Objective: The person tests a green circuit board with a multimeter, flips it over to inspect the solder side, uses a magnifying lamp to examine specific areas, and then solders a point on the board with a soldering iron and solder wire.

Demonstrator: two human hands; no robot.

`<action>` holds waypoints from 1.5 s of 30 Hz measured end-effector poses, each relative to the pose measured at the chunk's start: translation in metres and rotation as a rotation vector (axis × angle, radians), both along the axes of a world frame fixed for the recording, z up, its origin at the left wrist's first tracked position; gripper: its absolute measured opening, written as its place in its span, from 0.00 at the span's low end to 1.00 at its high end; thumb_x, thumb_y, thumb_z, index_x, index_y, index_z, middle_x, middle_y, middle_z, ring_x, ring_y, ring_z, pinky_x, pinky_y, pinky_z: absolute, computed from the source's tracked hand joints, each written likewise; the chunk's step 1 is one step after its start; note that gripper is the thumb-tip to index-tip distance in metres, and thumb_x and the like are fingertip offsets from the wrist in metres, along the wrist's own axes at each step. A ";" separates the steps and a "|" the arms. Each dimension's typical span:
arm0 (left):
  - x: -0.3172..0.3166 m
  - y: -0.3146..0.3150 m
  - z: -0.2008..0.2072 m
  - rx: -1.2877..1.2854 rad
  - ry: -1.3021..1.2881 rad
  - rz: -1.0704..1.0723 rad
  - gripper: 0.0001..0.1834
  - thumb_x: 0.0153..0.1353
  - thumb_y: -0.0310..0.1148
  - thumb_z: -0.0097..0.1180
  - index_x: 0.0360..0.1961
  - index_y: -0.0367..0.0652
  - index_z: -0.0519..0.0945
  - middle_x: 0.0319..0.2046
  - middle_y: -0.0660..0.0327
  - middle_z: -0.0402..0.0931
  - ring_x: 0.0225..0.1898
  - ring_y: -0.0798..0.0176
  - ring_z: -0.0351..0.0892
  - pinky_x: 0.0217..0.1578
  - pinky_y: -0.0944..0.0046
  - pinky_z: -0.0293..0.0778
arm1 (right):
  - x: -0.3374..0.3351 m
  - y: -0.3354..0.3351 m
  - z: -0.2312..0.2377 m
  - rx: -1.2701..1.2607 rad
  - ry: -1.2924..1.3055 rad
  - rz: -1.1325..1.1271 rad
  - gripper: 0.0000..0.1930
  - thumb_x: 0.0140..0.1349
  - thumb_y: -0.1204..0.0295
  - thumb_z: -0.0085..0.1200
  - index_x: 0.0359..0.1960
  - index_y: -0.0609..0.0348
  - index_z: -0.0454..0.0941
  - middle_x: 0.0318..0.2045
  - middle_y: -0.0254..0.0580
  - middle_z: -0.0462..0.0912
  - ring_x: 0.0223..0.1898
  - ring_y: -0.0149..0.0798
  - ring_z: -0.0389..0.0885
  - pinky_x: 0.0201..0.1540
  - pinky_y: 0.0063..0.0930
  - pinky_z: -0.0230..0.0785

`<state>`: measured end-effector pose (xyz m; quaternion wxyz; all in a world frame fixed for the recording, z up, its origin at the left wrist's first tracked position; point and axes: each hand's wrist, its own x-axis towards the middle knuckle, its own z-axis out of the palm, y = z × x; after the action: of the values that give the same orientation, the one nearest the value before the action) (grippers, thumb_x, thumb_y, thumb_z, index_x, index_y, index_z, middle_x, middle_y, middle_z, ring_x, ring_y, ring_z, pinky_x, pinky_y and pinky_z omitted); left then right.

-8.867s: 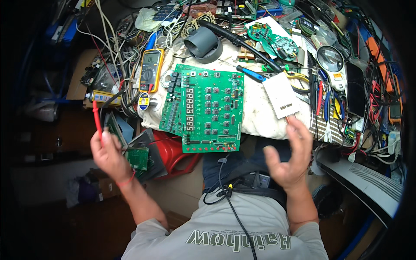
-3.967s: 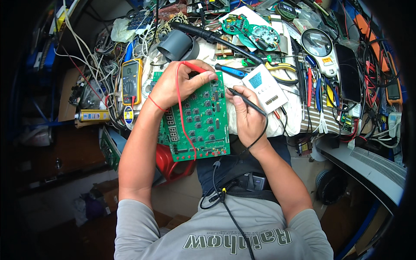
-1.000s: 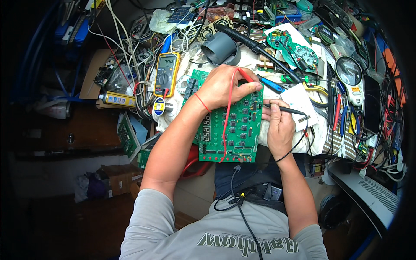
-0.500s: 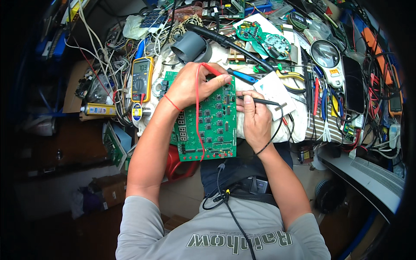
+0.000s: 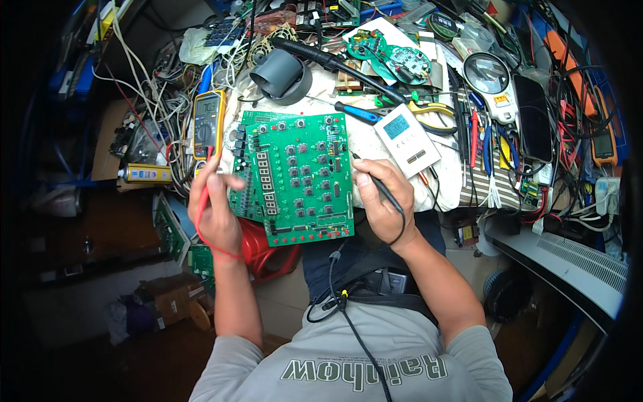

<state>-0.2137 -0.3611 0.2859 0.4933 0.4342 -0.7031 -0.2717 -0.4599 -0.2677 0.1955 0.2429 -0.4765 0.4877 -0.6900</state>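
Observation:
A green circuit board (image 5: 315, 191) with rows of push buttons and a numeric display lies in front of me, partly over a second green board (image 5: 246, 191). My left hand (image 5: 220, 211) is off the board's left side, fingers bent and partly blurred. A red test probe (image 5: 201, 213) and its lead run along that hand and appear held in it. At the board's right edge my right hand (image 5: 383, 201) is closed around a black test probe (image 5: 383, 187). A yellow multimeter (image 5: 209, 124) stands beyond my left hand, with a red plug at its lower end.
A white tester with a small screen (image 5: 407, 139) rests right of the board. Beyond lie yellow-handled pliers (image 5: 432, 115), a blue-handled screwdriver (image 5: 358, 112) and a grey cylindrical part (image 5: 278, 74). A magnifier (image 5: 487, 72), a phone (image 5: 534, 120) and tangled cables crowd the right.
My left hand has left the board's upper part and moved left and nearer to me, with the red lead. The right hand moved slightly nearer. The tester's screen now shows more plainly.

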 end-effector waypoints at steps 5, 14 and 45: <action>0.022 0.068 -0.042 0.222 -0.041 0.205 0.17 0.81 0.33 0.48 0.62 0.33 0.73 0.53 0.48 0.84 0.52 0.59 0.84 0.52 0.61 0.79 | -0.001 -0.004 -0.002 0.053 0.162 -0.006 0.09 0.76 0.81 0.50 0.53 0.65 0.78 0.52 0.56 0.86 0.51 0.51 0.88 0.54 0.36 0.78; 0.018 0.099 -0.048 0.373 0.160 0.109 0.23 0.69 0.19 0.63 0.61 0.34 0.70 0.61 0.44 0.79 0.58 0.59 0.83 0.60 0.61 0.79 | 0.012 -0.016 -0.008 0.206 0.214 0.014 0.07 0.77 0.75 0.51 0.52 0.61 0.74 0.57 0.64 0.82 0.56 0.61 0.84 0.57 0.45 0.77; -0.081 0.096 -0.030 -0.021 0.035 -0.553 0.24 0.45 0.26 0.81 0.41 0.42 0.78 0.52 0.49 0.85 0.44 0.49 0.86 0.43 0.56 0.83 | -0.006 0.029 0.013 0.292 -0.337 0.080 0.24 0.80 0.62 0.49 0.68 0.68 0.71 0.60 0.50 0.79 0.58 0.41 0.78 0.62 0.35 0.71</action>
<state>-0.2948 -0.2647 0.2555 0.4171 0.2160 -0.7890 -0.3959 -0.4664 -0.2383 0.2088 0.4146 -0.3330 0.5157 -0.6718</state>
